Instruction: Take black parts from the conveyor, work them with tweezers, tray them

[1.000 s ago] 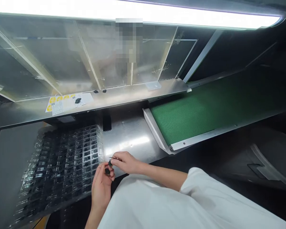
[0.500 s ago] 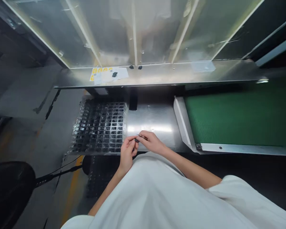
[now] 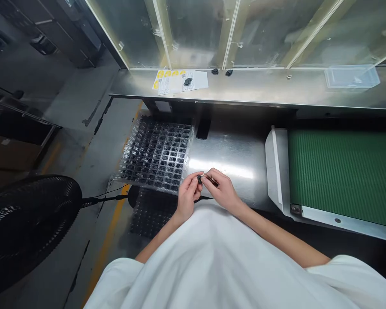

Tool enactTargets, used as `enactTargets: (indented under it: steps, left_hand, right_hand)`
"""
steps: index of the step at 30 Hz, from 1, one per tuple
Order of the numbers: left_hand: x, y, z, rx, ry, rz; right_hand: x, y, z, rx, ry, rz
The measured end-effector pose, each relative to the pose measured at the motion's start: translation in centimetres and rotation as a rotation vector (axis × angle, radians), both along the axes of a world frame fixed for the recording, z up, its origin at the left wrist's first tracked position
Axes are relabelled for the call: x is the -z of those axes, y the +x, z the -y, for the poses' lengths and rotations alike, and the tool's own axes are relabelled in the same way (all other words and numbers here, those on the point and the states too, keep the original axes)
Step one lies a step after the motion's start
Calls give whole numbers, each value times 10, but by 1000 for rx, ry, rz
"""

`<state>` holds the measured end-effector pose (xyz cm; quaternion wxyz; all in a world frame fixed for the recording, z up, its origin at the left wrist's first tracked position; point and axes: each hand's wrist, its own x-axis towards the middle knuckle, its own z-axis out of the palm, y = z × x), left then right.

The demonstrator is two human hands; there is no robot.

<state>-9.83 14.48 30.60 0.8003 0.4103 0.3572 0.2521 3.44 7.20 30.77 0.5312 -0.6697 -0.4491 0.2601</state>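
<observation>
My left hand point(image 3: 188, 192) is closed on a small black part point(image 3: 199, 178), pinched between thumb and fingertips just in front of my shirt. From the right, my right hand point(image 3: 223, 191) grips a slim dark pen-like tool point(image 3: 213, 181). Its thin light tip lies at the black part; whether the two touch I cannot tell. Left of my hands is a clear plastic tray point(image 3: 189, 146) whose many pockets hold small black parts. Both hands are over the near side of the steel table point(image 3: 231, 150).
A dark phone point(image 3: 203, 129) lies beside the tray. The green conveyor belt point(image 3: 341, 171) is at the right. On the steel ledge point(image 3: 254, 88) are label sheets point(image 3: 199, 79), loose black parts point(image 3: 229, 73) and a clear box point(image 3: 352, 78). A black fan point(image 3: 35, 231) stands at the left.
My view has shifted left, so the table, tray and hands appear farther right. Both hands still hold the part and tool together, and the tool's dark handle shows more.
</observation>
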Motion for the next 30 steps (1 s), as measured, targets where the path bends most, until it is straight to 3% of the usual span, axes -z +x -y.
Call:
enactTargets:
  steps: [7,21,30]
  left_hand:
    - [-5,1,0,11,-27,25]
    - [-10,3,-3,-47,-106,56]
    - [-7,0,-3,-54,-104,61]
  right_hand:
    - [-2,4,2,-52,1,30]
    - [6,4,7,-68,41,664]
    - [10,3,5,-40,67,748]
